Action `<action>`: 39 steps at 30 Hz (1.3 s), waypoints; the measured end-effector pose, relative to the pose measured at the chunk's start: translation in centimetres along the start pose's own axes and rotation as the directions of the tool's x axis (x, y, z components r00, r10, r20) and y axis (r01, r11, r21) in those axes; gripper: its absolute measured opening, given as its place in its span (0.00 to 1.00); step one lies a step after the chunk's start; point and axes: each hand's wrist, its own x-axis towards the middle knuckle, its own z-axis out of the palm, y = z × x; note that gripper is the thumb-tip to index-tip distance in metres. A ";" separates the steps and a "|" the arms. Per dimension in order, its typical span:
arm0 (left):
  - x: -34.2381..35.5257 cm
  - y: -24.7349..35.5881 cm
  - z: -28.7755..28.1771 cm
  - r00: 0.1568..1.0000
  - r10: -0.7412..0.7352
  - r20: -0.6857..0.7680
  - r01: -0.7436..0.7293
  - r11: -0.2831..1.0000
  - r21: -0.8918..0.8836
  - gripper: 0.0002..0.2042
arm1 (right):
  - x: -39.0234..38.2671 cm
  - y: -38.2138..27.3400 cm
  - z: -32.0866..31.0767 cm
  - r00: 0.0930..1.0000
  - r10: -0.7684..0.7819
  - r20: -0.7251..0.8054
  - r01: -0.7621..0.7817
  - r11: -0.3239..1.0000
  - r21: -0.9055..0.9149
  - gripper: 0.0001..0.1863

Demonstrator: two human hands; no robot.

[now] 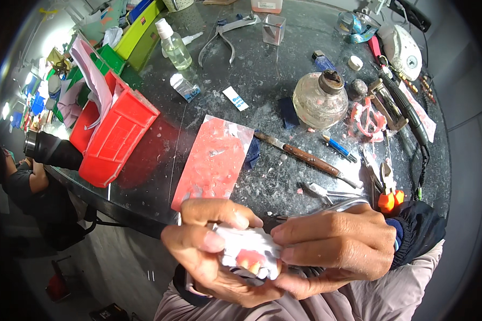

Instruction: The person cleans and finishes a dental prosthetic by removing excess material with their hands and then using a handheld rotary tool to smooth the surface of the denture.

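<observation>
A white plaster dental model is held up at the table's near edge, in front of my lap. It carries a patch of pink wax with a few yellowish teeth along its lower side. My left hand wraps around it from the left, fingers closed on the plaster. From the right, the bent fingers and thumb of my right hand pinch its side; whether they also hold something small is hidden. Just beyond my left hand lies a pink wax sheet. Metal pliers lie partly behind my right hand.
A wooden-handled wax knife and a blue pen-like tool lie mid-table. Behind them stands a glass spirit burner. Orange-handled cutters are at right, red bins at left. A person sits at far left.
</observation>
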 end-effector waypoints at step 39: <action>3.1 0.7 -3.0 0.892 -0.032 0.452 -0.018 0.994 0.106 0.35 | -0.3 0.6 0.5 0.999 -0.036 -0.011 0.037 0.997 0.075 0.12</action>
